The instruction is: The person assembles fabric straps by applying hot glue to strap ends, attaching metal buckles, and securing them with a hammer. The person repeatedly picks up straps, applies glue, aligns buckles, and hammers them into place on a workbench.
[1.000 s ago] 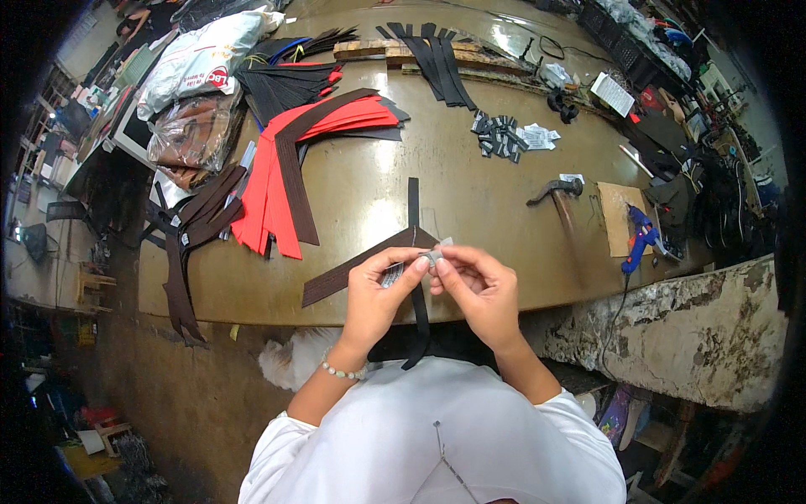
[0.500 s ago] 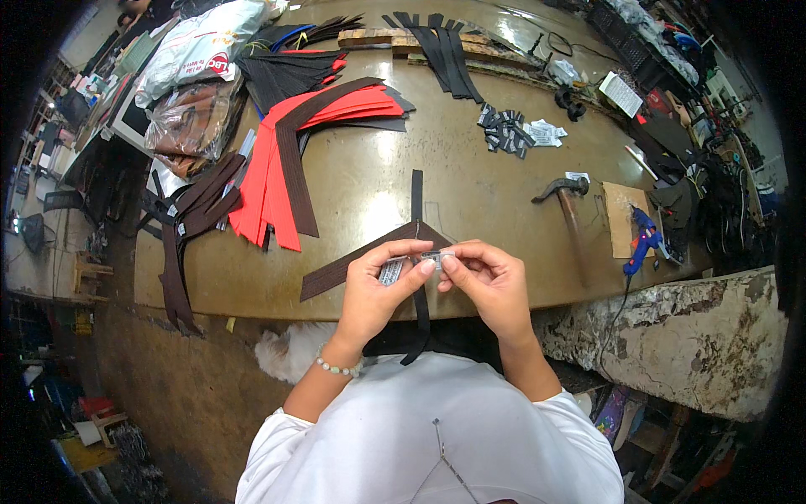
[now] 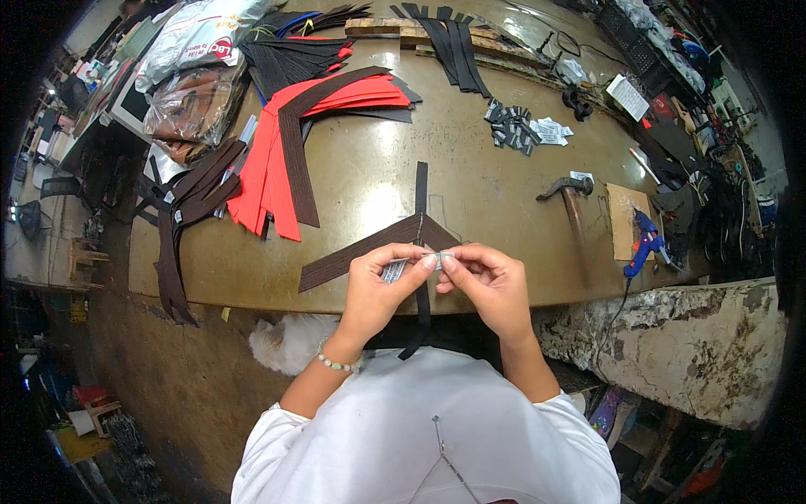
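Note:
Above the table's near edge, both hands are closed and meet thumb to thumb on a small whitish label. My left hand pinches its left end and also keeps several printed white labels tucked under its fingers. The right end is between the thumb and fingers of my right hand. Beneath them lies a dark brown V-shaped strap piece, its point away from me and its right arm partly hidden. A narrow black strap runs across that point and down over the table edge.
Red V-shaped strips lie left, beside brown straps. Small dark pieces and white labels sit farther back. At right are a hammer and a blue glue gun. A white furry animal is below the table edge.
My thumbs have closed further over the small label, so less of it and its dark part shows. Both hands stay in nearly the same place; the whole view has shifted slightly.

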`<control>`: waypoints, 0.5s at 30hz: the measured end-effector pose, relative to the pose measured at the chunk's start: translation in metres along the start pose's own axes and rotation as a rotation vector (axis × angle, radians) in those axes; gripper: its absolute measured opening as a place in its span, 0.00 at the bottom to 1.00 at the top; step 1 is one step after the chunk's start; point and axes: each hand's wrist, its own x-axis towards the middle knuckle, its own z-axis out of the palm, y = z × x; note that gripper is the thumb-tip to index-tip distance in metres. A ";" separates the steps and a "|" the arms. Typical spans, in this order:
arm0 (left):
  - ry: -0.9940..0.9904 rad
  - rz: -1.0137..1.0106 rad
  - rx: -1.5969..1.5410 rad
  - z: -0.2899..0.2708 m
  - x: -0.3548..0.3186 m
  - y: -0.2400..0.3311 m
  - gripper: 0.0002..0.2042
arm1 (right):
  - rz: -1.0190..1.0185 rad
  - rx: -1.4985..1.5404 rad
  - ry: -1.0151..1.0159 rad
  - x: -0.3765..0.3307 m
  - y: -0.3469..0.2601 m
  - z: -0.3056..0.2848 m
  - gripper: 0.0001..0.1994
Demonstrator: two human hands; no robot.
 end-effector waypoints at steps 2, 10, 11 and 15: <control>0.009 -0.029 0.023 -0.003 -0.001 -0.003 0.07 | 0.064 0.008 -0.021 0.001 0.002 -0.003 0.09; 0.111 0.015 0.323 -0.013 0.011 -0.016 0.07 | 0.214 -0.194 -0.138 0.040 0.012 -0.017 0.12; 0.121 0.054 0.411 -0.014 0.018 -0.017 0.08 | 0.208 -0.244 -0.120 0.049 0.015 -0.017 0.12; 0.118 0.176 0.644 -0.020 0.040 -0.023 0.09 | 0.067 -0.570 -0.111 0.076 0.025 -0.017 0.11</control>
